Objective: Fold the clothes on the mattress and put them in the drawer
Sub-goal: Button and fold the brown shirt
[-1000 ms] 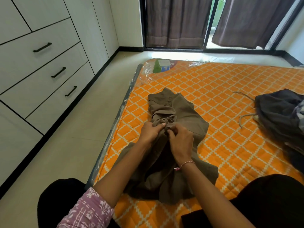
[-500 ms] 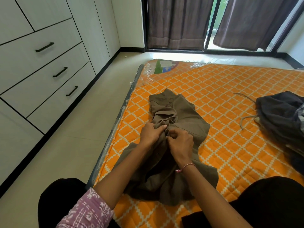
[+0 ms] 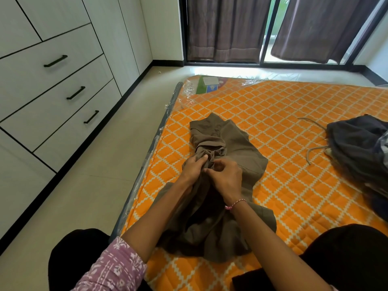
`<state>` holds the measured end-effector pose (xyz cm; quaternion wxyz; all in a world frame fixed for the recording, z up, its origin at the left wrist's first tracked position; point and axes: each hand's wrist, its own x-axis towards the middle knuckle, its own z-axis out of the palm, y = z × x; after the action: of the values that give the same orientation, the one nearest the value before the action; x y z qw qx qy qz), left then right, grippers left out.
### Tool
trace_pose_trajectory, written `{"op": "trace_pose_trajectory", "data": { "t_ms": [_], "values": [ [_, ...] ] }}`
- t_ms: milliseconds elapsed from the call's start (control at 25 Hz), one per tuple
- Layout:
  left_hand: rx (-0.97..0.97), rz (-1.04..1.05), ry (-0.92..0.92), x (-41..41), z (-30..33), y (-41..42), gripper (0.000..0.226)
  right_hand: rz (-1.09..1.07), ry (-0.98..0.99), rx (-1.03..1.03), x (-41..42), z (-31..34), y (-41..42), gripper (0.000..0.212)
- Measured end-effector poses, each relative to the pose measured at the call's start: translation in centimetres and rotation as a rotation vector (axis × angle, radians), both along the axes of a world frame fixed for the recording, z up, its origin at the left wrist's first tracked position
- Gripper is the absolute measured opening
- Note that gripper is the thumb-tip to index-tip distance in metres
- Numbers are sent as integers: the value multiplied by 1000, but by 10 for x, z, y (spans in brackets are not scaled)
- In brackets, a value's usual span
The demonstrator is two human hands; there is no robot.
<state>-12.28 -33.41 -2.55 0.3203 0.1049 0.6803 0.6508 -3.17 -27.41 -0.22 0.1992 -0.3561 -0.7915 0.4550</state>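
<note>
A crumpled olive-brown garment [image 3: 237,152] lies on the orange quilted mattress [image 3: 294,114], stretching from the middle toward me. My left hand [image 3: 194,168] grips a bunched fold at the garment's middle. Right beside it, my right hand [image 3: 225,178] pinches the same bunched cloth with curled fingers. The two hands almost touch. A pile of dark grey clothes [image 3: 361,148] with a loose drawstring sits at the mattress's right edge. The white drawers [image 3: 63,97] with black handles stand shut along the left wall.
A strip of beige tiled floor [image 3: 100,181] runs between the drawers and the mattress. Torn plastic wrap and a label [image 3: 207,82] cover the mattress's far left corner. Dark curtains [image 3: 226,28] hang over a sliding glass door at the back. My knees frame the near edge.
Both hands stay at the same bunched spot on the garment. My right fingers have shifted slightly on the cloth, and the view has tilted a little.
</note>
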Motion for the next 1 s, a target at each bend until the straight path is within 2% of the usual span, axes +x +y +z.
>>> {"op": "trace_pose_trajectory", "data": {
  "t_ms": [160,200,240,280,360,400,440,480,600,720,760,840,920,1000],
  "values": [
    [17,-60,-78,1,7,-2,30,-33,-47,-110,-8,0,3,24],
    [-11,-96,-46,2,13,-4,28,-42,-55,-127,-9,-2,5,23],
    [-94,-122,81,3,18,-8,26,-45,-55,-148,-10,-2,7,22],
    [-218,-97,306,6,24,-13,25,-38,-49,-178,-11,-3,10,21],
    [-378,169,853,15,34,-28,21,-2,-34,-255,-15,-2,16,18],
    [-378,255,987,21,37,-37,14,9,-29,-285,-19,-1,18,13],
    [-405,241,996,27,36,-42,9,10,-13,-308,-24,2,20,9],
    [-469,182,930,32,30,-45,11,9,10,-336,-29,6,22,12],
    [-714,68,764,33,-2,-44,34,30,50,-426,-43,16,32,21],
    [-700,22,716,23,-11,-28,53,82,57,-602,-53,21,46,16],
    [-645,12,703,19,-10,-20,49,100,73,-660,-56,22,50,16],
    [-499,10,694,9,0,-5,27,128,138,-734,-61,25,58,15],
    [-401,4,618,-4,10,-3,7,222,167,-723,-60,27,68,9],
    [-403,-30,553,-14,12,-12,6,392,-2,-609,-49,17,82,13]
  ]
}}
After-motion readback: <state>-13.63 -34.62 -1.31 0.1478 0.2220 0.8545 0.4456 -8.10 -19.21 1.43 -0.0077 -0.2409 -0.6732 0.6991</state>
